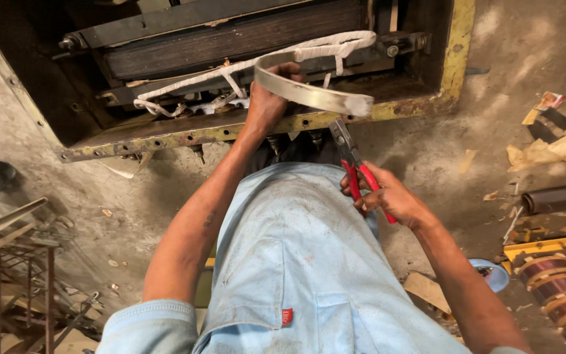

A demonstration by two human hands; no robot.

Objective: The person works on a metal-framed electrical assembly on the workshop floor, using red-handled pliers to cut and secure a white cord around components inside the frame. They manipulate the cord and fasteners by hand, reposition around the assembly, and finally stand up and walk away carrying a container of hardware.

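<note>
- Left hand (266,105): fingers curled around the curved flat metal strip (309,92), held over the open transformer frame (257,128).
- Strip looks stiff, springy, sharp-edged; best gripped on its broad faces.
- Right hand (391,196): fingers wrapped around red-handled pliers (355,167), jaws just below the strip's free end.

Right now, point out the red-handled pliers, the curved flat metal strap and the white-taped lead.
red-handled pliers (356,172), head view, pivot end.
curved flat metal strap (312,95), head view, mid-band.
white-taped lead (335,46), head view, upper bend.

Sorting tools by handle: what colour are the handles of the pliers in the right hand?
Red handles on the pliers, gripped by the right hand; head view.
</note>
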